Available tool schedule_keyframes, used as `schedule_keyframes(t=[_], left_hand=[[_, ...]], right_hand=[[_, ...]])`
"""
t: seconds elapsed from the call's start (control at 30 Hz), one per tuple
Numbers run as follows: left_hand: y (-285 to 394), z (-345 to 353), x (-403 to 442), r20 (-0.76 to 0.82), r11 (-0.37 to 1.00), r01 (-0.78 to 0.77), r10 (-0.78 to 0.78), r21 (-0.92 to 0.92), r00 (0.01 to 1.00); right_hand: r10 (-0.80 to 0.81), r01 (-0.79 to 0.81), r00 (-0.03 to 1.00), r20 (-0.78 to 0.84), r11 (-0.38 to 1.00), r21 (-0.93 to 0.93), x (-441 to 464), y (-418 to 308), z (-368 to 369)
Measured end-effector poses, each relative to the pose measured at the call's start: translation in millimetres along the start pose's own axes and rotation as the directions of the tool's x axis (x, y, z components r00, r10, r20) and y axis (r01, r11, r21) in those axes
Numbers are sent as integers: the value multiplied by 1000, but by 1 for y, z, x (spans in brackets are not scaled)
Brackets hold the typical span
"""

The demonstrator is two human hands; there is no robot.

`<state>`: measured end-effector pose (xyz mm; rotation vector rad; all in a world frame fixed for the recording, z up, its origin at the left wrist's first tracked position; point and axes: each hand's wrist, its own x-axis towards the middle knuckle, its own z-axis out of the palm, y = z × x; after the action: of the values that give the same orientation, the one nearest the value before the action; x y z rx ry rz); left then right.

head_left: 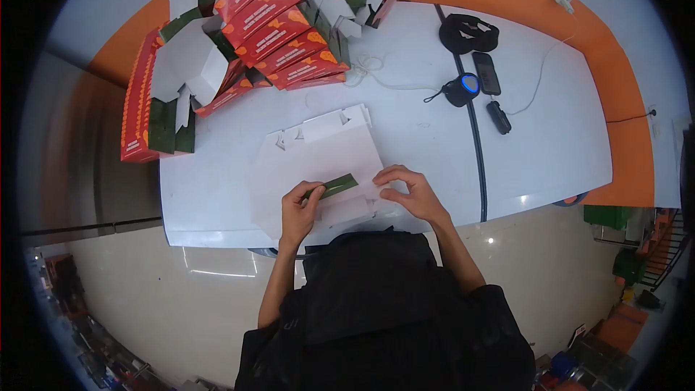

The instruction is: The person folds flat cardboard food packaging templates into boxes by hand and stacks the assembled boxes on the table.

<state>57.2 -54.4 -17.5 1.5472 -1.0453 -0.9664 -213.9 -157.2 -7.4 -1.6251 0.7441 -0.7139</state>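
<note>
A flat white cardboard sheet [318, 152] with cut slots along its far edge lies on the white table in front of me. My left hand [300, 206] pinches the left end of a small dark green strip [339, 186], which lies over the sheet. At the sheet's right edge is my right hand [409, 192], its thumb and fingers apart, with nothing visible between them. Its fingertips are at or just above the sheet; contact is hard to tell.
Red and green boxes [279, 29] are piled at the back left, one standing box [137, 101] beside them. A black strap [469, 33], a phone [486, 74], a round blue-and-black device [461, 90] and a small black item [498, 117] lie to the right on the table [550, 137].
</note>
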Motion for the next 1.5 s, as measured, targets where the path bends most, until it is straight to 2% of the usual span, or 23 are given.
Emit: schedule_keyframes(t=[0.07, 0.13, 0.17, 0.23, 0.3, 0.47, 0.57, 0.63, 0.73, 0.8, 0.93, 0.97, 1.0, 1.07, 1.1, 1.13, 1.17, 1.2, 1.23, 1.3, 1.33, 1.43, 1.5], left_hand=[[-2, 1, -2, 4, 1000, -30, 30, 0, 1000], [-11, -1, -4, 17, 999, -49, 49, -15, 999], [-12, -3, -5, 8, 999, 25, -25, -35, 1000], [-9, -5, -9, -3, 982, 174, -175, -68, 985], [-7, -2, -11, -45, 991, 107, -111, -85, 993], [-5, 8, -9, -6, 994, 113, -113, 5, 994], [-4, 9, -5, -29, 985, 171, -171, -10, 985], [-1, 11, -1, -3, 996, 81, -81, 22, 997], [5, 16, 4, 59, 998, -10, 6, 63, 998], [6, 13, 9, 141, 994, -55, 42, 90, 989], [10, 3, 19, 160, 985, 55, -82, 166, 984], [13, 0, 18, 142, 978, 81, -109, 192, 984], [13, -2, 18, 121, 971, 108, -136, 215, 983], [6, -6, 13, 97, 973, 146, -166, 181, 981], [4, -8, 11, 88, 972, 165, -182, 167, 979], [2, -8, 11, 95, 972, 169, -186, 162, 978], [0, -7, 9, 103, 972, 173, -191, 157, 976], [-1, -6, 8, 108, 973, 178, -195, 149, 975], [-4, -4, 7, 109, 973, 185, -200, 138, 974], [-7, -5, 9, 139, 968, 178, -204, 179, 969], [-3, -4, 12, 147, 966, 162, -193, 200, 970], [4, 6, 15, 129, 962, 202, -227, 184, 965], [3, 8, 15, 120, 960, 219, -241, 174, 963]], right_hand=[[-43, 47, 999, 26, 989, -141, 3, -11, 0], [-47, 47, 999, 5, 988, -150, 6, -7, 0], [-50, 48, 999, -8, 987, -154, 8, -3, 1], [-117, 95, 985, -130, 982, -164, 14, 5, 5], [-240, 189, 942, -234, 957, -220, 19, 19, 12], [-398, 332, 911, -103, 860, -388, 32, 7, 41], [-450, 357, 873, -189, 853, -381, 38, 24, 54], [-450, 356, 841, -302, 879, -318, 40, 27, 58], [-525, 458, 850, -49, 780, -427, 43, 30, 53], [-510, 454, 860, -21, 783, -425, 43, 31, 50], [-498, 468, 867, -18, 827, -311, 56, 11, 6], [-456, 374, 865, -211, 865, -334, 58, 29, -18], [-402, 276, 826, -395, 900, -338, 61, 47, -52], [-322, -31, 432, -842, 928, -371, 78, 57, -145], [-263, 76, 236, -935, 965, -252, 91, 76, -200], [-181, -112, 255, -950, 970, -215, 91, 64, -239], [-301, -386, 390, -870, 805, -451, 89, 86, -281], [-350, -568, 550, -758, 509, -647, 84, 116, -310], [-237, -646, 599, -765, 421, -636, 82, 127, -318], [7, -744, 650, -760, 206, -635, 88, 146, -331], [85, -709, 698, -711, 226, -668, 91, 154, -340], [6, -632, 752, -659, 291, -718, 99, 170, -347], [74, -658, 747, -661, 225, -718, 102, 176, -342]])
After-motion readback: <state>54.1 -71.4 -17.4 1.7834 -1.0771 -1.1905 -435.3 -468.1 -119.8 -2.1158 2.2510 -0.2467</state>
